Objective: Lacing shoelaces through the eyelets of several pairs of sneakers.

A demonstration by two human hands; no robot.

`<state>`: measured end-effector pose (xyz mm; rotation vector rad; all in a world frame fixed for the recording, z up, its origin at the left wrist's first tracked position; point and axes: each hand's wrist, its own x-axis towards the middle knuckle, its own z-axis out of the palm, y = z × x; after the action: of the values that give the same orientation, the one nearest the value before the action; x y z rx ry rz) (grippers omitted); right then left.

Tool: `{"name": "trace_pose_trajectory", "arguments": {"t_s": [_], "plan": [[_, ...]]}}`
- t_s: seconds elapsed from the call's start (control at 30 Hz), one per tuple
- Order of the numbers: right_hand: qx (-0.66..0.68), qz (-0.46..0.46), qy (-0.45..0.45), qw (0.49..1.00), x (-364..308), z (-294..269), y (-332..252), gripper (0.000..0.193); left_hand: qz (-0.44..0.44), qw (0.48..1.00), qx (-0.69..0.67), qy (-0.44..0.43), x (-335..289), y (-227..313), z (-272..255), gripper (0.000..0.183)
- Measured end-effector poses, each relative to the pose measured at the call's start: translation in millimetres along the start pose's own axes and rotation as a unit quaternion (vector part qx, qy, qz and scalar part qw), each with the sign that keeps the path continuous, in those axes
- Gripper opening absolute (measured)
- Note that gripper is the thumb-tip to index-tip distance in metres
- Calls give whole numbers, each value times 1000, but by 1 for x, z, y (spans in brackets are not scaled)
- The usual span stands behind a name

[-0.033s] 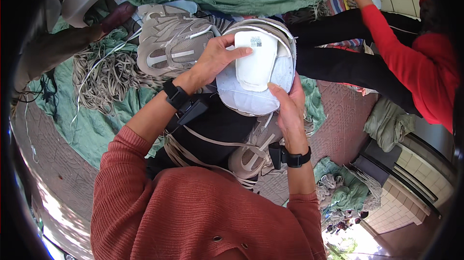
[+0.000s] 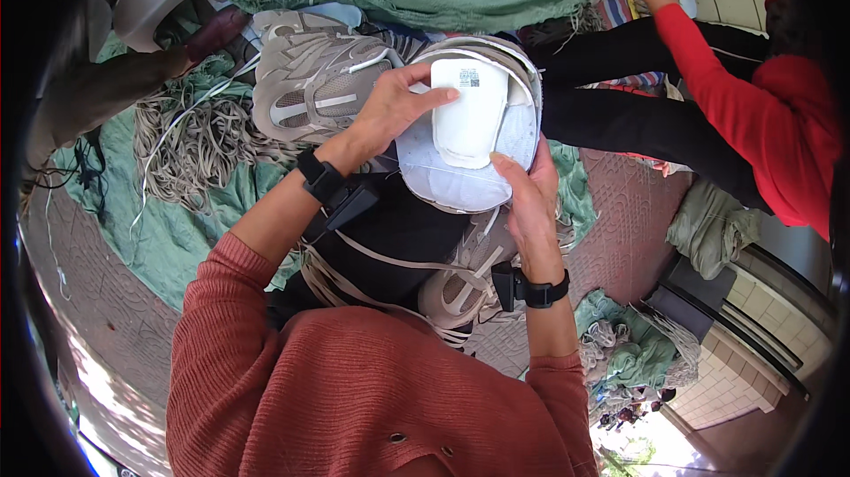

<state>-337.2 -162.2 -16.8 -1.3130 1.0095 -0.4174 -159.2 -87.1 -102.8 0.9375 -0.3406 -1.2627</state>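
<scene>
STEP: you seem to be fitting white insole [image 2: 469, 114] into shoe upper [image 2: 460, 176], centre frame | L hand [image 2: 390, 109] at 9 o'clock, fingers pinch insole top | R hand [image 2: 527, 189] at 4 o'clock, cupped round upper rim | NEXT: prob. press insole flat, keep edges aligned.

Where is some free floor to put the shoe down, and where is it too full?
Bare patterned floor lies right of the right hand, between the green cloth and the folded sack. More bare floor is left of the cord pile. Ahead of the held shoe it is crowded with shoes.
</scene>
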Motion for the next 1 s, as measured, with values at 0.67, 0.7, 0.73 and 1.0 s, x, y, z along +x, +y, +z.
{"name": "trace_pose_trajectory", "arguments": {"t_s": [0.67,0.7,0.73,1.0], "plan": [[-550,-275,-109,781,35,72,-13,60,267,818,-230,-455,-208,156,169,42],[-559,-297,-73,771,14,59,-22,58,284,808,-271,-440,-215,149,175,41],[-569,-312,-30,760,-1,45,-28,57,295,793,-316,-429,-218,145,177,40],[-403,-109,96,903,-156,-134,-50,24,216,911,350,-23,-211,167,93,27]]}}
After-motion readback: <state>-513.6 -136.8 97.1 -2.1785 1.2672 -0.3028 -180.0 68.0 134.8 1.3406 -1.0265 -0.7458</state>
